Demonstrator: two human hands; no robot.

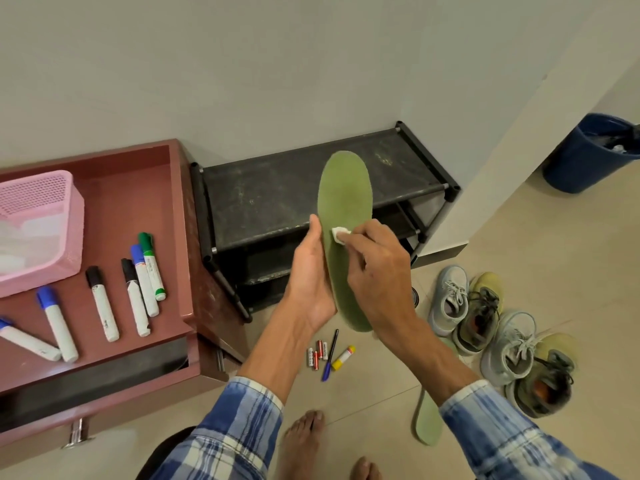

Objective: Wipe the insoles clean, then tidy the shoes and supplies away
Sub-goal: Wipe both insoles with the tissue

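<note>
The left hand (311, 271) is gripping a green insole (344, 202) along its lower left edge, with the thumb lying up the rim and the palm cupped behind it. The insole is standing nearly upright, its long axis running away from the person. The rounded toe end is pointing up and away above the grip, and the heel end is sitting just below the left palm.

The right hand (377, 268) is pinching a small white wad (340, 234) and pressing it against the insole's face, just above and right of the left-hand grip.

Below the right forearm, a second green insole (427, 424) is lying flat on the floor. Right of both hands, two pale grey sneakers (448, 299) and two olive sneakers (481, 313) are sitting side by side.

Behind the held insole a black shoe rack (277, 192) is standing. Left of the grip, an open reddish drawer (152, 188) is holding six markers (102, 306) and a pink basket (41, 220) with pale contents I cannot identify. Far right, a blue bin (585, 157) is holding dark, unclear items.
</note>
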